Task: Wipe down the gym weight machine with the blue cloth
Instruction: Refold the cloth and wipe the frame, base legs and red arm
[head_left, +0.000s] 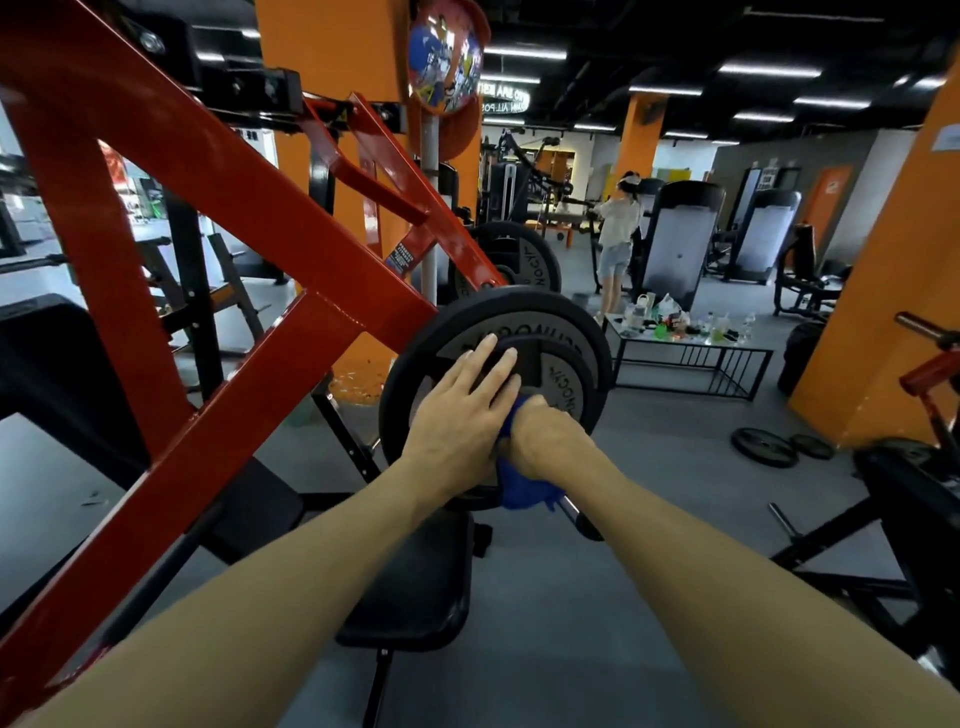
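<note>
A red steel weight machine frame (218, 218) slants across the left. At its end hangs a black and grey weight plate (566, 332). My left hand (462, 410) lies flat on the plate's face with straight fingers. Just to its right, my right hand (545, 436) grips a bunched blue cloth (519, 488) against the lower part of the plate. Most of the cloth is hidden under that hand; a fold hangs below the wrist.
A black padded seat (415, 587) sits below my arms. Loose plates (763, 447) lie on the grey floor at right. A low table (691, 358) with bottles stands behind the plate, a person (618, 234) beyond it. Orange pillars (893, 291) stand right and at the back.
</note>
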